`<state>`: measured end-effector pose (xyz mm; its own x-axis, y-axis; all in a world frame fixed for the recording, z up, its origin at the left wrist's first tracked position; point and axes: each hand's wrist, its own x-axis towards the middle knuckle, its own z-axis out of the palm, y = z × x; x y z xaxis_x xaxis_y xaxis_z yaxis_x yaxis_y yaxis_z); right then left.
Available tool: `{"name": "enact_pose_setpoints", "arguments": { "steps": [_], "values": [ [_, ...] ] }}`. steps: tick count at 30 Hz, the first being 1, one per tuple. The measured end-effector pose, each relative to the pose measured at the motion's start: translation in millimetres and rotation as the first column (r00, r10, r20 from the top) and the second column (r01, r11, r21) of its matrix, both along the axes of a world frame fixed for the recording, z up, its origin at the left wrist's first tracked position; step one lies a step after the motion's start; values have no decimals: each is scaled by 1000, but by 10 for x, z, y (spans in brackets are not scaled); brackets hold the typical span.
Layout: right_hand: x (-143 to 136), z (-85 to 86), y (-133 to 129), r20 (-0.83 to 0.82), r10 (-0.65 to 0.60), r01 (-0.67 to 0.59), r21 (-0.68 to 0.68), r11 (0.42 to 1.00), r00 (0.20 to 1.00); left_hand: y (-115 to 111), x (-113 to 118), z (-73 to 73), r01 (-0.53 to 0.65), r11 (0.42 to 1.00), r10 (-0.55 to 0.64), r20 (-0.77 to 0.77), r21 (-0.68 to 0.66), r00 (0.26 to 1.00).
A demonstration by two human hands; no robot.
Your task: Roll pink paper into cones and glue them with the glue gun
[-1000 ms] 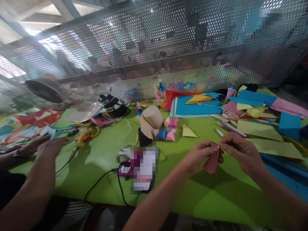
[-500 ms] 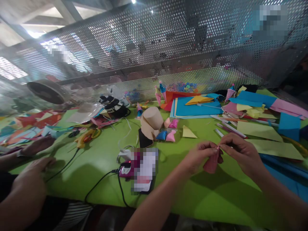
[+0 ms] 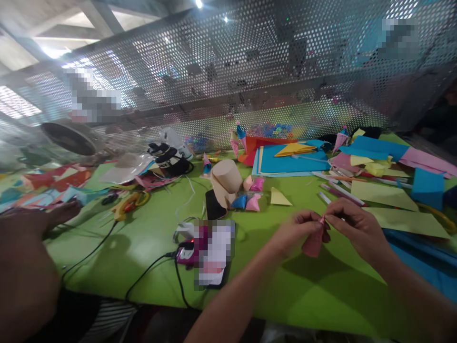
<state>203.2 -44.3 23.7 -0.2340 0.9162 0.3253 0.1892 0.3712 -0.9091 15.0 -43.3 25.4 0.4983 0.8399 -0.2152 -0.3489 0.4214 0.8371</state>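
Note:
A small pink paper cone (image 3: 312,244) is pinched in my left hand (image 3: 295,230), its wide end down and its narrow tip up. My right hand (image 3: 353,224) has thumb and index finger closed at that tip, touching the left fingertips. Whether something tiny sits between the right fingers is too small to tell. Both hands are above the green tabletop (image 3: 332,290). A cut piece of pale yellow paper (image 3: 280,196) lies beyond my left hand, and several pens (image 3: 344,194) lie beyond my right.
A phone (image 3: 217,257) and a purple power strip (image 3: 185,255) with cables lie to the left. A cardboard-coloured roll (image 3: 226,177), blue sheets (image 3: 293,161) and finished cones (image 3: 242,136) stand farther back. At far left, a co-worker's arm (image 3: 26,262) reaches near a yellow glue gun (image 3: 124,207).
My hands stay almost still, pinching the pink cone's tip. At far left, the co-worker's near hand has moved forward and left toward the paper scraps.

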Motion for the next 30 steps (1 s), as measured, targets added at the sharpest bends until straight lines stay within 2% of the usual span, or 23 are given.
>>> {"name": "enact_pose_setpoints", "arguments": {
  "steps": [8,14,22,25,30],
  "values": [
    [-1,19,1,-10,-40,40,-8,999,999,-6,11,-7,-11,1000,12,8,-25,1000],
    [42,11,15,-1,-142,142,24,990,990,9,5,-49,14,1000,-15,-41,-22,999],
    [60,-31,34,-56,-175,173,-38,984,983,13,-3,-29,-9,999,8,-27,-43,1000],
    [35,-35,47,-116,-146,136,-85,987,983,16,-3,-28,-45,999,44,-3,-30,999],
    [-13,-43,39,-164,-27,-3,-182,983,986,27,5,-48,-103,995,103,0,15,995]
  ]
}}
